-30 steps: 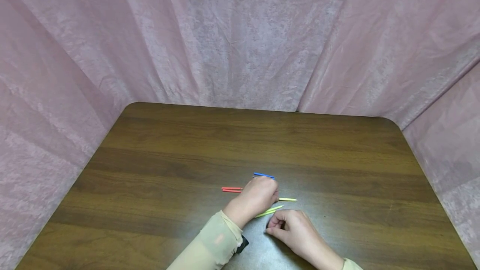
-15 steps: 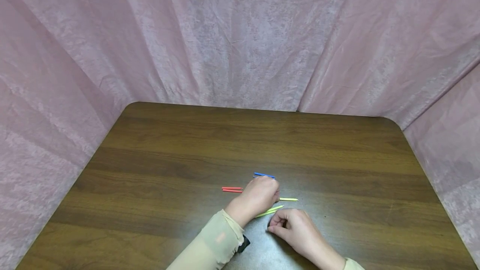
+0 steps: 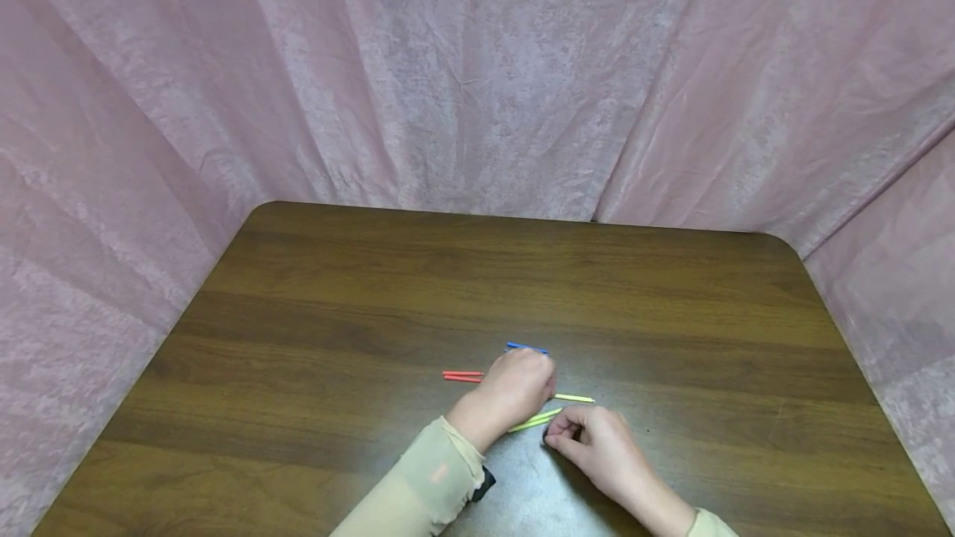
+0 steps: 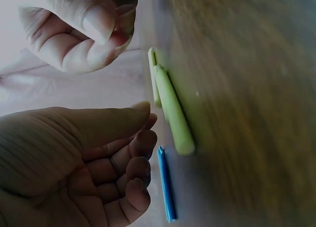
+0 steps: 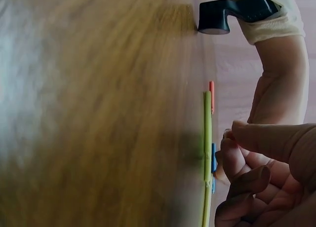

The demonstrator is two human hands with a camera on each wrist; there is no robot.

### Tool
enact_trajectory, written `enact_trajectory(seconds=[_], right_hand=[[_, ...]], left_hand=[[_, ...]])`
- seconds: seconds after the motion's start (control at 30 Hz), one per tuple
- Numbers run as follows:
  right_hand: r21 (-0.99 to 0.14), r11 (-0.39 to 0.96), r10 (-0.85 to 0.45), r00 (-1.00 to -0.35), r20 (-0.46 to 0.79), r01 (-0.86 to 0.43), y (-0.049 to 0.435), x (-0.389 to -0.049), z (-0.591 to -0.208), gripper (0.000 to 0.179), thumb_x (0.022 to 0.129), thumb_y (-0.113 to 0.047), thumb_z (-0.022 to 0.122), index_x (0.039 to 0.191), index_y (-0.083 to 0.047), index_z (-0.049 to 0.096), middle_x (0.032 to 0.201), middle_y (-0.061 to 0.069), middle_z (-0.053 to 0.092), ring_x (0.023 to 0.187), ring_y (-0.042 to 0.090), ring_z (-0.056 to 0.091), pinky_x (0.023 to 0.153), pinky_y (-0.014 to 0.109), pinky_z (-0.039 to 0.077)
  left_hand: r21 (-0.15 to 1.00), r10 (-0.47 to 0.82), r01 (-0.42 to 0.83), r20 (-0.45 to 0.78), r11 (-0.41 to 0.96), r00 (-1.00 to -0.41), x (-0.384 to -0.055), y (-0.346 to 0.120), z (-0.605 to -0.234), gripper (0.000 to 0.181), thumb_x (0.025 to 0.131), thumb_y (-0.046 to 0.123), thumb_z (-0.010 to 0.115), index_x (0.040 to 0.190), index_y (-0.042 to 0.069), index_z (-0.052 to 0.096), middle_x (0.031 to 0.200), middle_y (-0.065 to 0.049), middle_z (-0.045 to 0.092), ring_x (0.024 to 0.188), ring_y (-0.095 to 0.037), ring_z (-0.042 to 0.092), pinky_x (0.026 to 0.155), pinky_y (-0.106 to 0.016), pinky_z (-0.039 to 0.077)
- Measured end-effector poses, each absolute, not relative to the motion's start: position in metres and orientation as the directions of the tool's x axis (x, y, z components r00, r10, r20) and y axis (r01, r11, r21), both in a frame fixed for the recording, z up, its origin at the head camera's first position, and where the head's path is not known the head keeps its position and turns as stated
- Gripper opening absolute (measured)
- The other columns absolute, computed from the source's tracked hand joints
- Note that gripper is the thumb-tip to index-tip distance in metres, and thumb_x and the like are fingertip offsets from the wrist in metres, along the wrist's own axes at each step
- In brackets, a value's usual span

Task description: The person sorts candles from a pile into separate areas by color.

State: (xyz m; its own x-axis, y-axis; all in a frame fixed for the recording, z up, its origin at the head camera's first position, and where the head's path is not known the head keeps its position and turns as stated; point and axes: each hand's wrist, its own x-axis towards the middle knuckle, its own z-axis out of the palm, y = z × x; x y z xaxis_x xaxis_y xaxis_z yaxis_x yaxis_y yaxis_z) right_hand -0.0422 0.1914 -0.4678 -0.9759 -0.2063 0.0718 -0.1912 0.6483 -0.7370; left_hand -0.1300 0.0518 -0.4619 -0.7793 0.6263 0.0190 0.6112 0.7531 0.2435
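In the head view my left hand (image 3: 515, 379) is low over the table, fingers curled and thumb toward the fingertips. It pinches the left end of a slim yellow stick (image 3: 576, 398) with a small pointed tip; in the left wrist view the thumb tip meets this yellow stick (image 4: 154, 84). My right hand (image 3: 600, 450) hovers to the right with fingers loosely curled and thumb by the index fingertip, nothing visible between them. Two more yellow sticks (image 3: 535, 420) lie side by side between the hands, near the right fingertips.
Blue sticks (image 3: 526, 347) lie just beyond the left hand, partly covered by it. Two red sticks (image 3: 462, 375) lie to its left. The brown wood-grain table (image 3: 336, 288) reaches back to pink curtains (image 3: 477, 89). A black device (image 5: 215, 17) sits at the left cuff.
My right hand has moved slightly forward and right, closer to the yellow pair. The pinched yellow stick has turned a little, its right end nearer to me. My left hand has barely moved.
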Motion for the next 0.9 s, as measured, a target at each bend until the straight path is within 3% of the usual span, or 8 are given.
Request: enact_trajectory(seconds=[0.4,0.73,0.9], right_hand=[[-0.714,0.693,-0.102,-0.994,0.034,-0.095,0.195,-0.048,-0.465,0.015,0.077,-0.009,0.079,0.074,-0.021,0.070,0.067,-0.017,0.062,0.051,-0.003,0.043,0.052,0.021,0.038],[-0.699,0.710,-0.089,-0.995,0.032,-0.086,0.194,-0.053,-0.465,0.015,0.076,-0.007,0.078,0.073,-0.019,0.070,0.066,-0.017,0.061,0.052,-0.002,0.045,0.055,0.023,0.039],[-0.690,0.719,-0.087,-0.996,0.023,-0.078,0.194,-0.054,-0.465,0.012,0.076,-0.008,0.078,0.074,-0.018,0.072,0.067,-0.016,0.062,0.053,-0.003,0.045,0.055,0.023,0.040]], left_hand=[[0.267,0.644,0.637,0.073,0.723,-0.761,-0.126,0.040,-0.457,0.024,0.078,0.011,0.069,0.062,0.020,0.054,0.060,0.010,0.049,0.060,-0.011,0.055,0.055,-0.027,0.043],[0.303,0.650,0.634,0.059,0.711,-0.758,-0.121,0.031,-0.450,0.029,0.080,0.010,0.069,0.061,0.018,0.049,0.057,0.010,0.041,0.056,-0.008,0.043,0.053,-0.025,0.037],[0.325,0.652,0.633,0.062,0.703,-0.756,-0.119,0.027,-0.453,0.027,0.081,0.011,0.071,0.064,0.018,0.051,0.059,0.010,0.043,0.057,-0.007,0.044,0.054,-0.024,0.038]])
